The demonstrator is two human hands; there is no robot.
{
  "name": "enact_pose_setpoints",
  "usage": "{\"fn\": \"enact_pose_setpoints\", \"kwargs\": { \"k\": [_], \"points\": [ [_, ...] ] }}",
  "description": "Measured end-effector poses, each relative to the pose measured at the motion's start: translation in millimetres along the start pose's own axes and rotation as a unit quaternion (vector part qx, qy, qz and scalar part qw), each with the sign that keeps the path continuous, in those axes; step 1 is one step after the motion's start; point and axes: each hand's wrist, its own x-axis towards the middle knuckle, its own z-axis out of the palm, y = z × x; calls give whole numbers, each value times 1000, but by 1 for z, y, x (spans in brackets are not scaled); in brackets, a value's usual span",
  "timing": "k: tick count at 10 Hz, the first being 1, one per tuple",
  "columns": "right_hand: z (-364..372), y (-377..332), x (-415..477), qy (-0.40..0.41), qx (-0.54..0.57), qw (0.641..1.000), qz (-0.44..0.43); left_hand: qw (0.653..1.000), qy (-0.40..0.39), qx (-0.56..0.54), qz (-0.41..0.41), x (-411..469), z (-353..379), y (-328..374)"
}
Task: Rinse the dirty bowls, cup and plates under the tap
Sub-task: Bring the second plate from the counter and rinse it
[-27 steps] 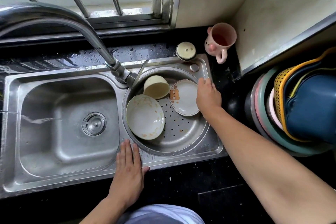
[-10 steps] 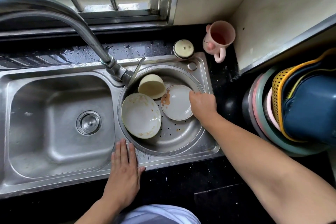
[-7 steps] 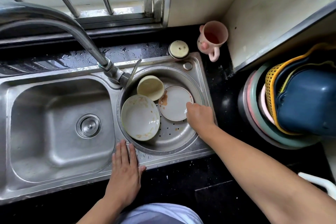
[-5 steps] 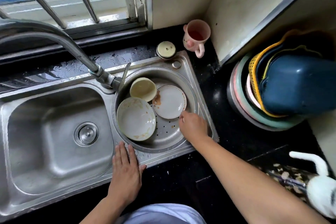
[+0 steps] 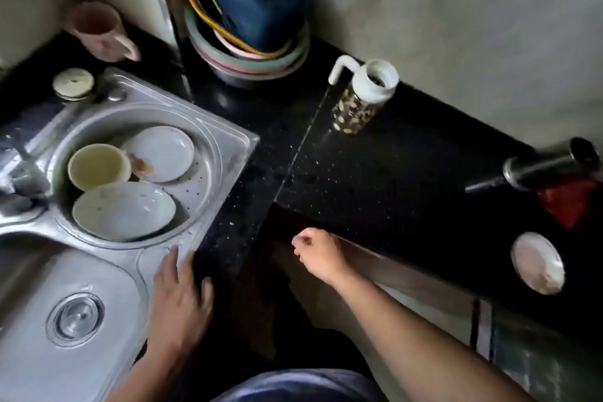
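Observation:
Inside the round drainer basin [image 5: 215, 153] lie a stained white plate [image 5: 163, 153], a cream bowl [image 5: 96, 166] and a wide dirty bowl [image 5: 122, 210]. A pink cup [image 5: 101, 31] stands on the counter behind the sink. Another small plate [image 5: 536, 263] lies on the dark counter at the far right. My left hand [image 5: 181, 300] rests flat on the sink's front edge, fingers apart. My right hand [image 5: 321, 253] hovers over the counter edge right of the sink, fingers loosely curled, holding nothing. The tap base [image 5: 19, 170] shows at the left edge.
A stack of plastic basins and a yellow basket [image 5: 251, 19] stands in the corner. A patterned jug with a white lid [image 5: 362, 98] stands on the black counter. A dark metal flask [image 5: 551, 163] and something red [image 5: 567, 202] lie at right. The left sink basin [image 5: 49, 320] holds only its drain.
My view has swung right. My right hand has left the drainer basin and the plate, moving right to the counter edge. My left hand stays on the sink rim.

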Motion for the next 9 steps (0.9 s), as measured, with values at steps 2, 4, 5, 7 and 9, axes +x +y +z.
{"fn": "enact_pose_setpoints", "kwargs": {
  "k": [2, 4, 5, 7, 9],
  "points": [
    [7, 192, -151, -7, 47, 984, 174, 946, -295, -15, 131, -81, 34, 18],
    [14, 360, -306, 51, 128, 928, 346, 817, -520, 187, 162, -143, 111, 84],
    [20, 432, -371, 64, 189, 883, 425, 796, -516, 203, 244, -180, 155, 152],
    [23, 607, -456, 59, 273, 836, 473, 828, -535, 36, 162, -287, 258, 309],
    [-29, 752, -500, 51, 380, 762, 522, 855, -486, 86, 159, -370, 315, 394]
  ]
}}
